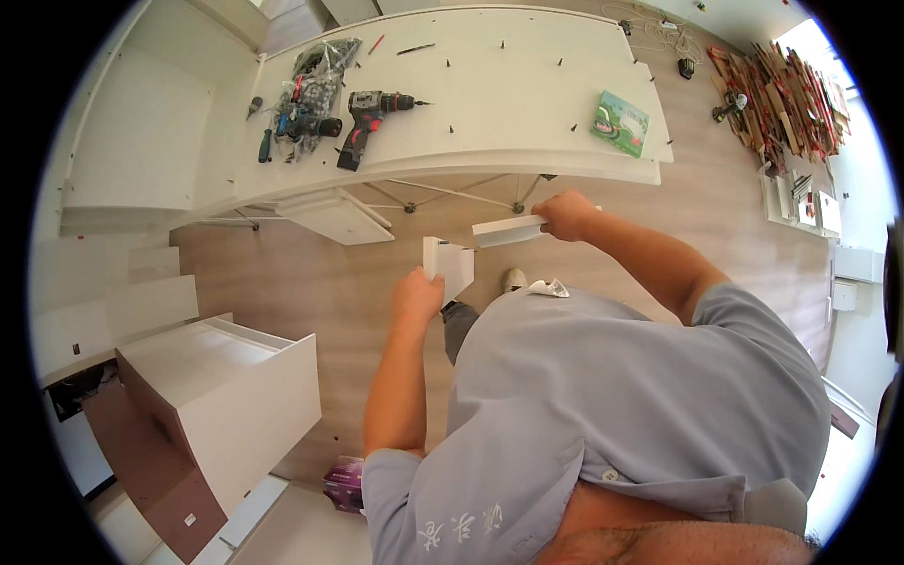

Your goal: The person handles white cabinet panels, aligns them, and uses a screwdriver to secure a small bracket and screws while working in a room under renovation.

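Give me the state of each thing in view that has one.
left hand: closed on small white panel
right hand: closed on white strip
cordless drill: lying on its side, bit fitted
plastic bag: filled, closure unclear
green box: lying flat
dark fasteners: spaced apart

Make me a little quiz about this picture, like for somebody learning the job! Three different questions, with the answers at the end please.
1. True or false: the right hand holds a screwdriver.
2. Where does the green box lie? A, on the floor; B, on the white board; C, in the right hand.
3. What colour is the piece in the left hand?

Key:
1. False; it holds a white strip.
2. B, on the white board.
3. White.
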`<state>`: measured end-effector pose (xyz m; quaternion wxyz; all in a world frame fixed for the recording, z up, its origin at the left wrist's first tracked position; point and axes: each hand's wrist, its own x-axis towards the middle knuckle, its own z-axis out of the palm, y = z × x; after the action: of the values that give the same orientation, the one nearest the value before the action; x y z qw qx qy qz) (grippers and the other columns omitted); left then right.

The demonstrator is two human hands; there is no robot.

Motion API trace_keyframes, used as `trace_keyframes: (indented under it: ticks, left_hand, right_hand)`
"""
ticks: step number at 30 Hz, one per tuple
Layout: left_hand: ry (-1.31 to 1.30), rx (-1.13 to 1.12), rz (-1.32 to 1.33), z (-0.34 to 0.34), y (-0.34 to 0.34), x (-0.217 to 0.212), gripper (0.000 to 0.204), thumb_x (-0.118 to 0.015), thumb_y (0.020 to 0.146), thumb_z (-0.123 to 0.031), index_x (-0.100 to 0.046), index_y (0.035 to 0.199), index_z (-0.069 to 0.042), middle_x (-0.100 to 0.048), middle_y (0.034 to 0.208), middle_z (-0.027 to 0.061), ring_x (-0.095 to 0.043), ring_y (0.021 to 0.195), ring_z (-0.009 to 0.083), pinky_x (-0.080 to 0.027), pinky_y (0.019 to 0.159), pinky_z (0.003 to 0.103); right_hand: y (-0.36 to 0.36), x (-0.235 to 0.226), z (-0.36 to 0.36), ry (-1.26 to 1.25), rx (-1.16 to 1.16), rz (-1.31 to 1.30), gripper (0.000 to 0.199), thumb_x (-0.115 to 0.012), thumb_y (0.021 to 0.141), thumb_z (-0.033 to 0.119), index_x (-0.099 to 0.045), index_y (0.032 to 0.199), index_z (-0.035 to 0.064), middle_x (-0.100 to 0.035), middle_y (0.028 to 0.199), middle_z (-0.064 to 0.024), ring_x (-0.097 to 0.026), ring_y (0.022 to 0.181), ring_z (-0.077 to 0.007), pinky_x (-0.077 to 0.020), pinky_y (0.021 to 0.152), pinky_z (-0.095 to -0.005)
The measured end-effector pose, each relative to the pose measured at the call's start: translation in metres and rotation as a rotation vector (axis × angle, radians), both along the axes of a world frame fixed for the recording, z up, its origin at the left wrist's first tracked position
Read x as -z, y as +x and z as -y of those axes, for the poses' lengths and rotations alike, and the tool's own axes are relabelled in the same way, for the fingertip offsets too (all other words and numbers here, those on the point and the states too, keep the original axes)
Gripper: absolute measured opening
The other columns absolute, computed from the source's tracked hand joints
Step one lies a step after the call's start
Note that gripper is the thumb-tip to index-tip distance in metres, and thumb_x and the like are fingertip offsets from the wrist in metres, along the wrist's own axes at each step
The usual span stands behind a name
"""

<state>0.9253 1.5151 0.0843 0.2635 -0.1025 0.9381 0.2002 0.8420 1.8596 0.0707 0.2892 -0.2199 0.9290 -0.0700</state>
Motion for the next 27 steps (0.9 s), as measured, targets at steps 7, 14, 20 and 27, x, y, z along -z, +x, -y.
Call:
trace_keyframes:
  ticks: [7,14,20,27]
  left_hand:
    - [-0.001,0.017,-0.021,-0.021,-0.004,0.006,0.042,-0.064,0.094,-0.037,-0.069,0.108,0.002,-0.073,0.104,0.0281,-0.07,0.101,0.0449,-0.055,0.089,0.053]
    - [-0.007,0.017,-0.047,-0.024,-0.004,0.009,0.041,-0.064,0.094,-0.036,-0.069,0.107,0.002,-0.072,0.103,0.0284,-0.07,0.1,0.0447,-0.055,0.088,0.053]
    - [-0.009,0.037,-0.049,-0.031,-0.008,0.003,0.04,-0.065,0.092,-0.034,-0.069,0.105,0.003,-0.072,0.101,0.0288,-0.07,0.098,0.0448,-0.056,0.088,0.053]
    - [0.032,0.043,-0.081,-0.043,-0.004,0.011,0.039,-0.066,0.091,-0.033,-0.069,0.103,0.004,-0.072,0.099,0.0295,-0.071,0.096,0.0458,-0.056,0.087,0.053]
  right_hand:
    - [-0.003,-0.005,0.0,-0.014,-0.019,-0.009,0.028,-0.072,0.089,0.028,-0.068,0.113,0.0144,-0.073,0.105,-0.0142,-0.068,0.104,-0.0371,-0.0537,0.089,-0.0512]
    - [-0.006,-0.002,0.0,0.009,-0.043,-0.012,0.028,-0.072,0.089,0.027,-0.067,0.113,0.0146,-0.073,0.103,-0.0107,-0.068,0.103,-0.0359,-0.053,0.089,-0.0499]
    - [-0.005,-0.001,-0.001,-0.009,-0.008,0.01,0.029,-0.071,0.089,0.027,-0.067,0.114,0.0136,-0.073,0.105,-0.0143,-0.068,0.105,-0.0372,-0.0539,0.09,-0.0506]
    - [-0.006,0.001,0.0,-0.009,-0.001,0.005,0.027,-0.071,0.09,0.027,-0.068,0.114,0.0136,-0.073,0.105,-0.0143,-0.068,0.105,-0.0372,-0.054,0.09,-0.0507]
